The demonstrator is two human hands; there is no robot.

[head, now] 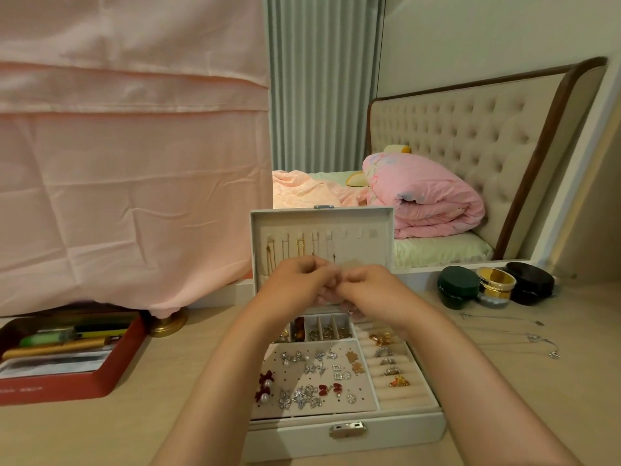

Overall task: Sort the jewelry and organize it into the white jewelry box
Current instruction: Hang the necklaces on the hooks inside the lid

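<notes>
Grips curled, left hand (pixel 295 280) touching right hand (pixel 373 287) — part-hiding necklaces (pixel 299 247).

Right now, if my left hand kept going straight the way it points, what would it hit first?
Likely the white jewelry box's open lid, near the hanging necklaces; your left hand is raised in front of it, though depth is unclear.

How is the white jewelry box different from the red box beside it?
The white jewelry box has a lid standing up; the red box shows no lid. The white jewelry box holds earrings and rings in little compartments; the red box holds pens and paper. Both sit open on the table.
</notes>
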